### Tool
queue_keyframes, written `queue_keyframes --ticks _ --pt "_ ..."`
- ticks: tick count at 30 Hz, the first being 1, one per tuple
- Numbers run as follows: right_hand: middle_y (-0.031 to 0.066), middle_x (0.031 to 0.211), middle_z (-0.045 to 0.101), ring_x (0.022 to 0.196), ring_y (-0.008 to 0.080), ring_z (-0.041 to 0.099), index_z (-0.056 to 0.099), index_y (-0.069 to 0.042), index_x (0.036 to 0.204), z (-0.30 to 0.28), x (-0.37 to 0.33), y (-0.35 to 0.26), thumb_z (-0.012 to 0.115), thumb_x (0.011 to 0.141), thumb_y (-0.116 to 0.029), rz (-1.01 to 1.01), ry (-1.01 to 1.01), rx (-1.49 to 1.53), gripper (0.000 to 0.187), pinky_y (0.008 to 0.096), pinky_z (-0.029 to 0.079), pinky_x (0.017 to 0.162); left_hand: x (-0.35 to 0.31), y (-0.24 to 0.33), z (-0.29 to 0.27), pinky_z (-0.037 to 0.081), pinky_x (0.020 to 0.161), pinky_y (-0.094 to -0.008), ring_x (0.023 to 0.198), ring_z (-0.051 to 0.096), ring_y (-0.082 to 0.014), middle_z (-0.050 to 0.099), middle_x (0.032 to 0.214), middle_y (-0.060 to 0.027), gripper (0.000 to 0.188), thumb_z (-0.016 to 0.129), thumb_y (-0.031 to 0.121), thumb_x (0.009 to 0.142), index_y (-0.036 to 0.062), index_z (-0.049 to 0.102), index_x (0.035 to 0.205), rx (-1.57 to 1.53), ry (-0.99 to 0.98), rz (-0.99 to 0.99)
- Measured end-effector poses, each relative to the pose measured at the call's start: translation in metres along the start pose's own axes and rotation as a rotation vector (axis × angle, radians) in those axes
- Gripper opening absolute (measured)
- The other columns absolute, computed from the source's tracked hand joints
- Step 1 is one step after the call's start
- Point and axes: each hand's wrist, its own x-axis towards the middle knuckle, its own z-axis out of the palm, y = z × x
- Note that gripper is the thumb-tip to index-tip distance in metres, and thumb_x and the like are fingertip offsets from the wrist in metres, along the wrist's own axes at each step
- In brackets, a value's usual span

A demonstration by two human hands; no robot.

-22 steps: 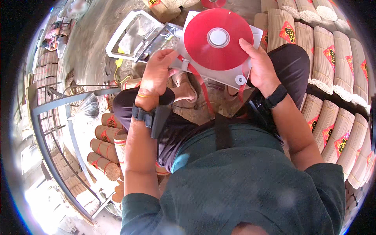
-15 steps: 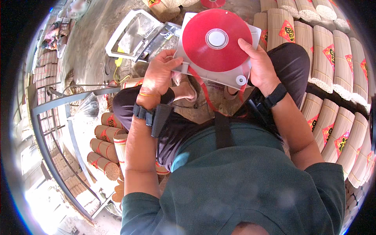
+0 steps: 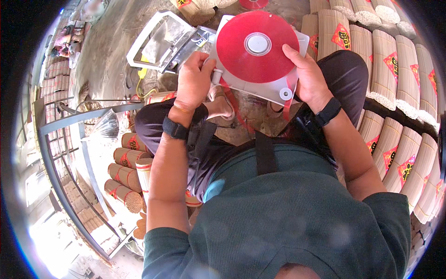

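Observation:
A large reel of red tape (image 3: 237, 63) with a white hub lies flat on a grey-white plate (image 3: 260, 88), part of a machine over my feet. My right hand (image 3: 309, 76) is closed on the plate's right edge, its thumb on the reel's rim. At the plate's left edge, beside a small white roller (image 3: 217, 76), my left hand (image 3: 193, 79) has its fingers curled and pinched together; what they hold, if anything, is hidden. Red tape (image 3: 235, 103) hangs in strands below the plate. A second white roller (image 3: 285, 94) sits at its near right corner.
A white-framed clear cover (image 3: 160, 42) stands left of the plate. Bundles of thin sticks with red labels (image 3: 383, 65) are stacked on the right. More bundles (image 3: 124, 176) lie at left beside a metal frame (image 3: 88, 111). Another red reel (image 3: 253, 3) is at the far edge.
My left hand has drawn off the plate's corner to the left, its fingers now curled upward beside the roller. My right hand keeps its hold on the plate.

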Motion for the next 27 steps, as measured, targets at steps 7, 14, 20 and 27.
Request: queue_keyframes --ticks 7,14,20,27 --pt "0.0073 0.114 0.063 0.102 0.0183 0.060 0.056 -0.004 0.118 -0.001 0.001 0.005 0.064 0.088 -0.018 -0.032 0.039 -0.031 0.035 0.0340 0.048 0.089 0.014 -0.004 0.001 0.049 0.066 -0.0424 0.073 0.064 -0.0350 0.065 0.074 -0.0181 0.024 0.059 0.026 0.087 0.0021 0.062 0.086 0.314 0.003 0.048" --pt "0.0094 0.111 0.064 0.097 0.0189 0.062 0.057 -0.001 0.117 0.004 -0.002 0.011 0.064 0.087 -0.016 -0.018 0.068 -0.012 0.034 0.0333 0.048 0.087 0.027 -0.010 0.004 0.049 0.071 -0.0482 0.079 0.062 -0.0396 0.065 0.079 -0.0200 0.040 0.048 0.041 0.091 0.0051 0.063 0.082 0.754 -0.064 0.053" --pt "0.0107 0.109 0.064 0.095 0.0197 0.062 0.058 0.000 0.115 -0.002 0.001 0.016 0.064 0.087 -0.015 0.017 0.114 0.000 0.032 0.0336 0.049 0.085 0.035 -0.024 0.003 0.049 0.071 -0.0463 0.079 0.062 -0.0406 0.064 0.080 -0.0214 0.042 0.047 0.041 0.091 0.0032 0.065 0.082 0.635 -0.118 0.074" --pt "0.0108 0.108 0.064 0.095 0.0207 0.062 0.057 0.000 0.114 -0.004 0.002 0.015 0.065 0.086 -0.015 0.022 0.150 0.035 0.033 0.0346 0.049 0.085 0.030 -0.021 -0.005 0.045 0.064 -0.0346 0.068 0.057 -0.0242 0.063 0.074 -0.0134 0.047 0.049 0.044 0.092 0.0007 0.066 0.088 0.142 -0.137 -0.214"
